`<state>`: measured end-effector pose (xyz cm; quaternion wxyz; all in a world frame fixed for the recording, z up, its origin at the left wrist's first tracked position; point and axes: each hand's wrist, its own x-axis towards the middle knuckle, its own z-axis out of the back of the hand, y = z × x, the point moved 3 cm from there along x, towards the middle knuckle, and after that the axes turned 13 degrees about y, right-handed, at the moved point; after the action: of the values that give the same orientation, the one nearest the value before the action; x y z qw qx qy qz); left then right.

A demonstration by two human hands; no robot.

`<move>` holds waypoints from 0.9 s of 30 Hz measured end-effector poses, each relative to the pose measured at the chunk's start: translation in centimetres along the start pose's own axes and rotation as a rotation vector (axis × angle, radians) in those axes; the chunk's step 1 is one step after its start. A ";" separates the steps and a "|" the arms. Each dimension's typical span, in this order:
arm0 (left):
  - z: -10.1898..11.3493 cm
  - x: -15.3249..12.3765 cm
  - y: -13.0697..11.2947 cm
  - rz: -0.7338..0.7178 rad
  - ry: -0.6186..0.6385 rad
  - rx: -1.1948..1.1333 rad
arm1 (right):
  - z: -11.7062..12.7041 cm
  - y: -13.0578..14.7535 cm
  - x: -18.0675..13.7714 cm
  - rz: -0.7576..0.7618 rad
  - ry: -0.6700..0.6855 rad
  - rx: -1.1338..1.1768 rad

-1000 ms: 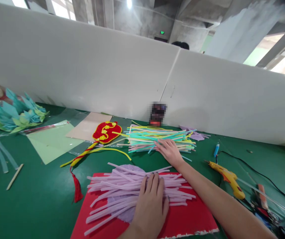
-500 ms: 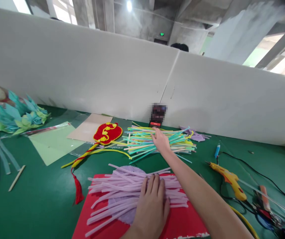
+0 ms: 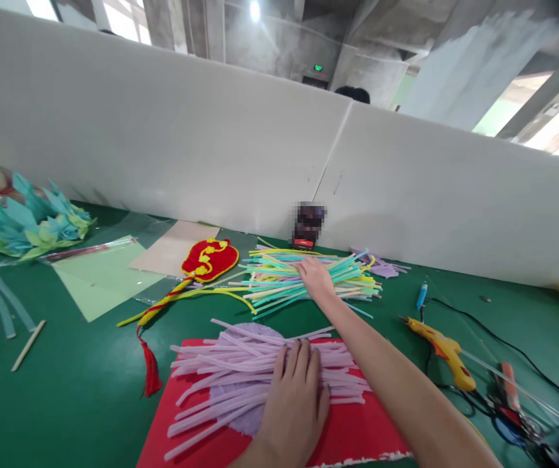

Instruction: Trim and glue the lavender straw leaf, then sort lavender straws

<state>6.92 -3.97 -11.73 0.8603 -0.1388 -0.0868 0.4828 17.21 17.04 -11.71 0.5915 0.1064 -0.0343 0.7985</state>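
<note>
My left hand (image 3: 296,393) lies palm down with its fingers stretched over a loose spread of lilac pipe cleaners (image 3: 211,383). Under these are a rounded lilac piece (image 3: 245,422) and a red board (image 3: 162,432). Farther off, my right hand (image 3: 316,275) rests on a heap of yellow, turquoise and pale pipe cleaners (image 3: 348,276). Its fingers are drawn together at the heap's top; the fingertips are partly hidden. To the left lies a red fan-shaped ornament (image 3: 211,261) with yellow trim and a red tassel (image 3: 151,370).
A yellow glue gun (image 3: 440,348) with its cable and some pliers (image 3: 511,390) lie at the right. A phone (image 3: 309,224) leans on the white partition (image 3: 162,130). Green paper (image 3: 99,279) and a turquoise paper piece (image 3: 30,214) are at the left.
The right hand's fingers have come closer together and slightly lower on the coloured heap. The left hand stays flat on the lilac pipe cleaners. The view has shifted a little.
</note>
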 end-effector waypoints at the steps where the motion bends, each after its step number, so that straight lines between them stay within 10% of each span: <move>1: 0.0 0.0 0.0 0.001 0.003 -0.001 | -0.1 -0.1 0.1 -0.010 0.005 0.003; 27: -0.1 0.0 0.1 -0.004 0.024 -0.028 | 0.7 1.4 0.4 -0.136 0.115 -0.093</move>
<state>6.85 -3.95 -11.81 0.8601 -0.1563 -0.0836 0.4783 15.87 16.84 -10.81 0.6498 0.0349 -0.0302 0.7587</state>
